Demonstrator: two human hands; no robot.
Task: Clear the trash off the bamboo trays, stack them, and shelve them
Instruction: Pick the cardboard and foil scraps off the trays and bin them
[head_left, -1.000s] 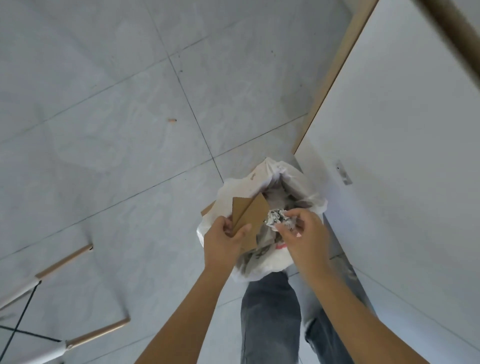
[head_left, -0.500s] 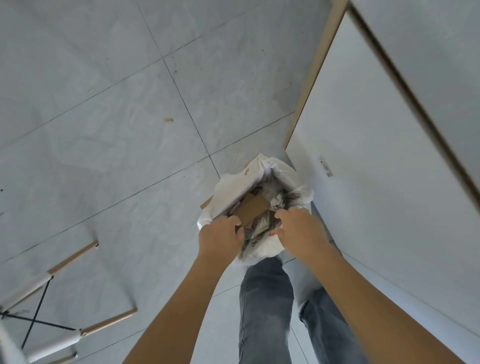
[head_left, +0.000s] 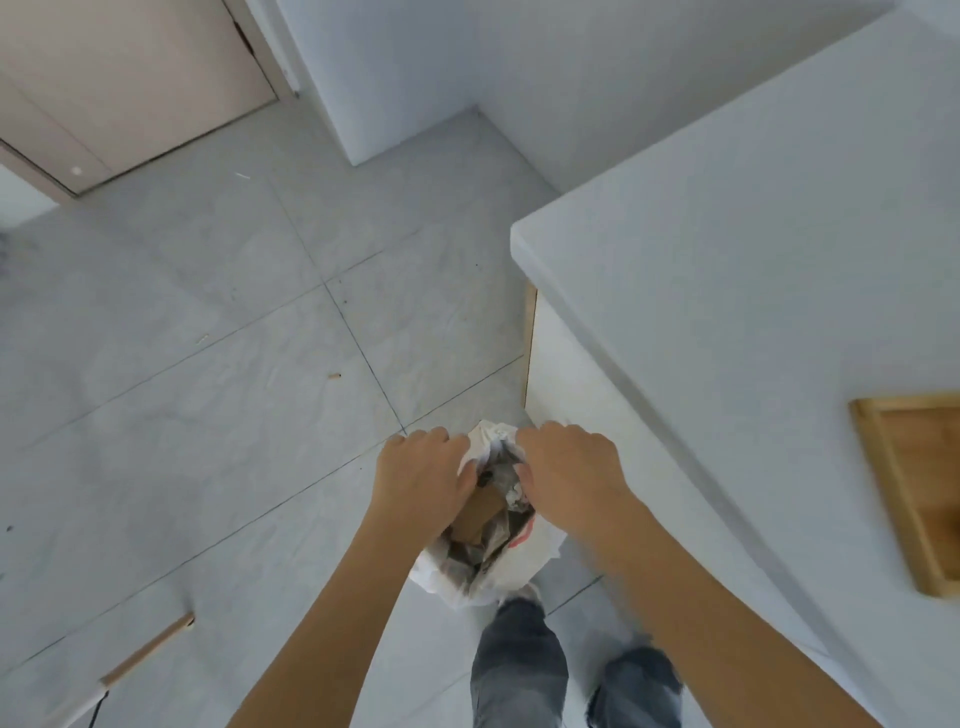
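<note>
A white trash bag (head_left: 522, 564) stands on the floor by my feet, holding brown cardboard (head_left: 480, 512), a crumpled foil wad (head_left: 515, 496) and other scraps. My left hand (head_left: 421, 480) hovers over the bag's left rim, fingers loosely curled downward, with nothing visible in it. Over the right rim, my right hand (head_left: 571, 475) is held the same way, also with nothing visible in it. A bamboo tray (head_left: 917, 493) lies on the white counter (head_left: 727, 270) at the right edge, partly cut off by the frame.
The counter's white side panel (head_left: 597, 415) rises right beside the bag. Grey tiled floor (head_left: 234, 415) spreads to the left. A chair leg with a wooden tip (head_left: 148, 649) shows at the lower left, a door (head_left: 130, 78) at the far left.
The cardboard left my left hand and the foil wad left my right hand, and both now lie in the bag. My view tilted up, bringing the countertop and tray into sight.
</note>
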